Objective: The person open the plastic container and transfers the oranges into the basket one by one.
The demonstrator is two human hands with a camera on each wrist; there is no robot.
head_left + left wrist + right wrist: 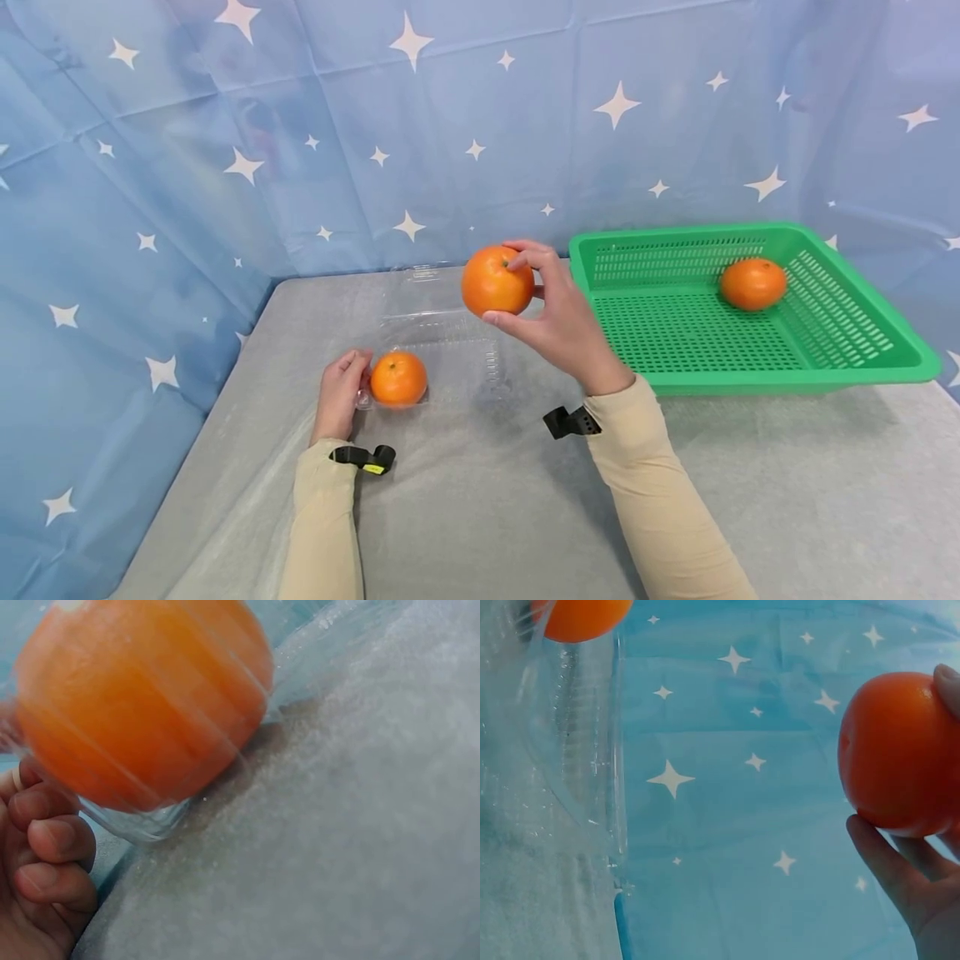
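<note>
My right hand (561,321) holds an orange (495,282) between thumb and fingers, raised above the table. The same orange (896,754) is at the right side of the right wrist view. A clear plastic clamshell box (463,362) lies on the table with its lid (420,293) folded back. Inside the box, at its left end, sits a second orange (399,379). My left hand (342,390) grips the left edge of the box; its curled fingers (56,840) show beside that orange (142,705) in the left wrist view.
A green plastic basket (720,385) with slotted walls stands on the right of the grey table (465,500). Another orange (753,284) lies in its far right part. A blue curtain (450,108) with white stars hangs behind and to the left.
</note>
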